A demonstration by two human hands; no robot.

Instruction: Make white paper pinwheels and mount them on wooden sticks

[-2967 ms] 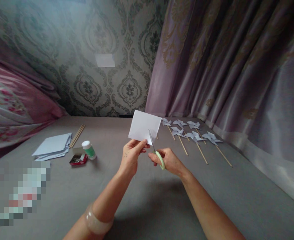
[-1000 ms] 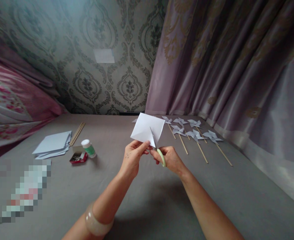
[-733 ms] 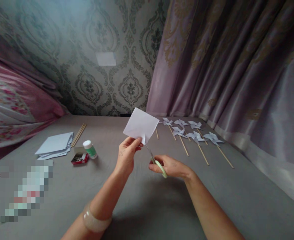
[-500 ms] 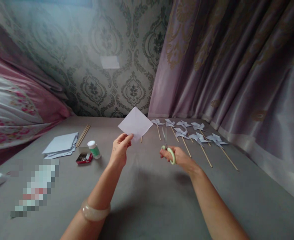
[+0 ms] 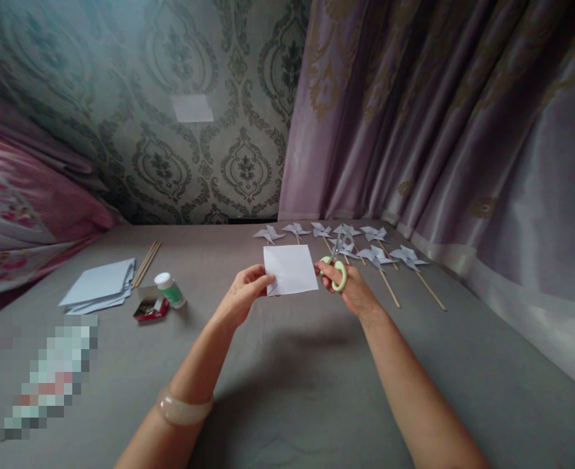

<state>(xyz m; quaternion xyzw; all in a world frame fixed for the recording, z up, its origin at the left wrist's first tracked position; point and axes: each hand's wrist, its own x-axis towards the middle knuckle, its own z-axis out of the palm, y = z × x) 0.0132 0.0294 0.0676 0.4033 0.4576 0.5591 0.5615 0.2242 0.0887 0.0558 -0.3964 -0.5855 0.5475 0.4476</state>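
A square sheet of white paper is pinched at its lower left corner by my left hand, thumb on top. My right hand grips a pair of scissors with pale green handles, close to the paper's right edge. The blades point up and away from me, and whether they are parted is hard to make out. Whether my right fingers touch the paper I cannot tell. Beyond both hands lie several white paper pinwheels on thin wooden sticks.
On the left are a stack of white paper, some wooden sticks, a white-capped green bottle and a small red box of small items. A blurred-out object lies nearer. Curtains hang at the right.
The paper has turned from a diamond to a square-on position and come lower. My right hand has raised the scissors up beside it. The view has shifted slightly to the right.
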